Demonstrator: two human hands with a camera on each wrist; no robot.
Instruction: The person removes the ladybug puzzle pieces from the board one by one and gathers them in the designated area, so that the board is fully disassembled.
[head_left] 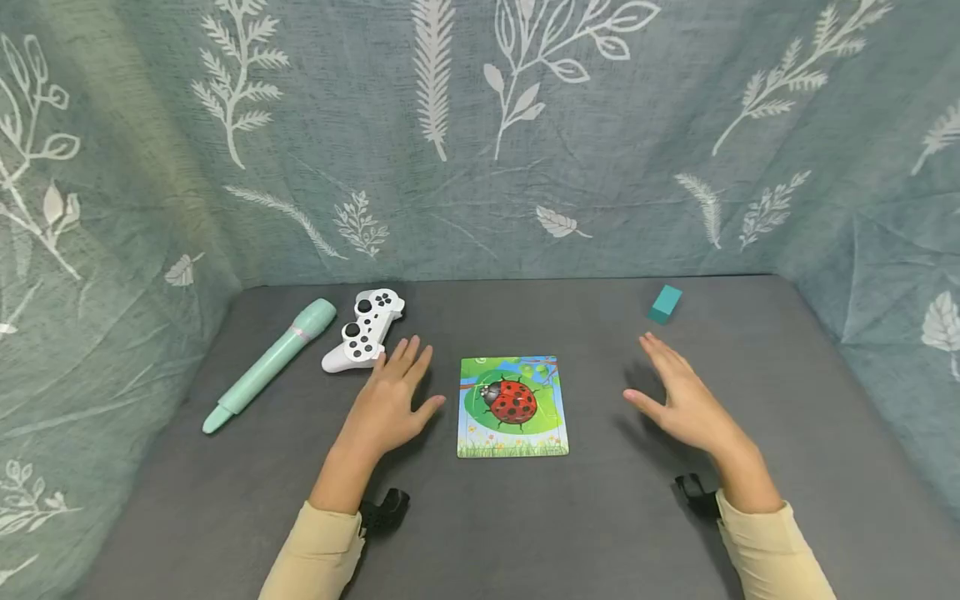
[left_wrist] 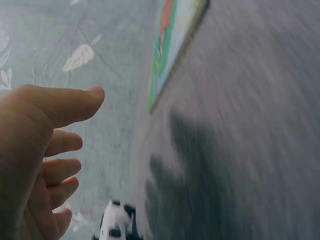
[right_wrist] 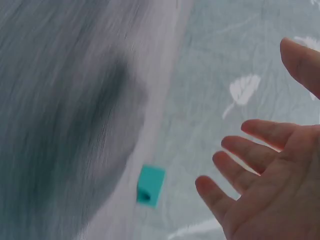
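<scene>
A square ladybug picture puzzle (head_left: 513,407) lies flat on the grey table between the two hands. To its left, my left hand (head_left: 388,407) hovers over the table with fingers spread, holding nothing. Its fingertips overlap the lower edge of a white game controller (head_left: 364,331) in the head view; contact cannot be told. On the other side, my right hand (head_left: 686,402) is held above the table, fingers extended and thumb apart, with nothing in it. Just beyond its fingertips sits a small teal block (head_left: 664,304), seen too as a teal block (right_wrist: 150,185) in the right wrist view.
A mint-green thick marker-shaped tube (head_left: 270,365) lies slanted at the table's left. Behind the grey table (head_left: 525,533) hangs a leaf-patterned curtain (head_left: 465,208), which also runs along both sides. Black camera mounts (head_left: 386,510) are strapped to the wrists.
</scene>
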